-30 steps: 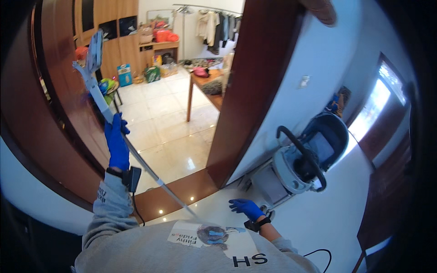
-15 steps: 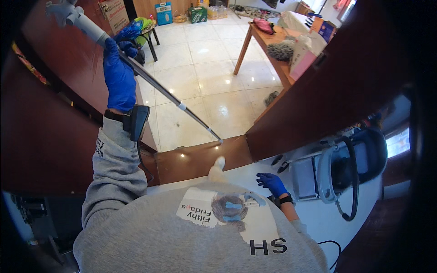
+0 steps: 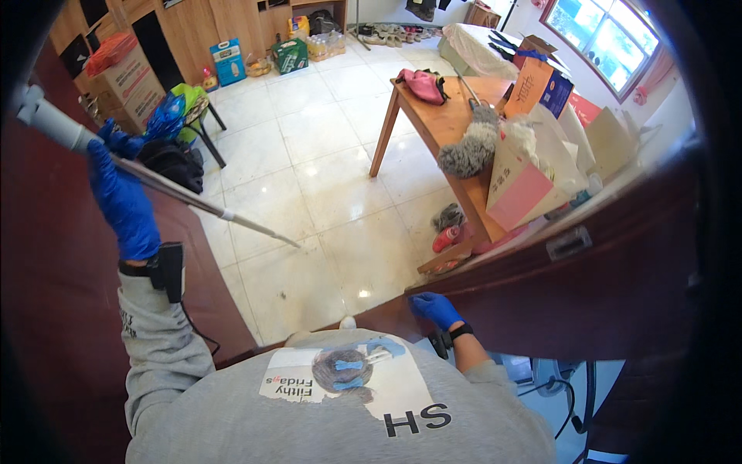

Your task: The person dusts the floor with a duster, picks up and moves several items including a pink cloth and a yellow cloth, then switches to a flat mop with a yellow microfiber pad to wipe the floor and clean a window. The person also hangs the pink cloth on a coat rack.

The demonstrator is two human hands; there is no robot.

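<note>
Two prints mark the front of a person's grey sweatshirt (image 3: 209, 410): a pale patch (image 3: 290, 362) carrying a picture and small words, and a pair of large black letters (image 3: 417, 420). Smaller print runs along the left sleeve (image 3: 166, 348). The left hand (image 3: 125, 209), gloved in blue, grips a metal pole (image 3: 185, 195) just below its thick grey fitting (image 3: 60, 124); the pole slants down to the right over pale tiles (image 3: 325, 185), and whether its tip meets them cannot be told. The right hand (image 3: 438, 311), also gloved, is at the lower edge of the dark red door frame (image 3: 556, 298); whether it is open or closed, or touches the wood, is unclear.

Beyond the frame, a red bottle (image 3: 446, 238) is on the floor by a wooden table (image 3: 437, 127). On the table are a fluffy grey duster (image 3: 470, 148), a paper bag (image 3: 529, 182) with printed characters and a pink panel, a pink pouch (image 3: 423, 87) and an orange box (image 3: 532, 85) marked in dark characters. At left, a black bag (image 3: 176, 164) sits beside a stool (image 3: 210, 143) heaped with blue and green bags (image 3: 171, 114), near a printed brown carton (image 3: 133, 83). Farther back stand a blue pack (image 3: 229, 66) with a pale label and a green box (image 3: 291, 56) with pale markings; shoes (image 3: 394, 35) line the wall.
</note>
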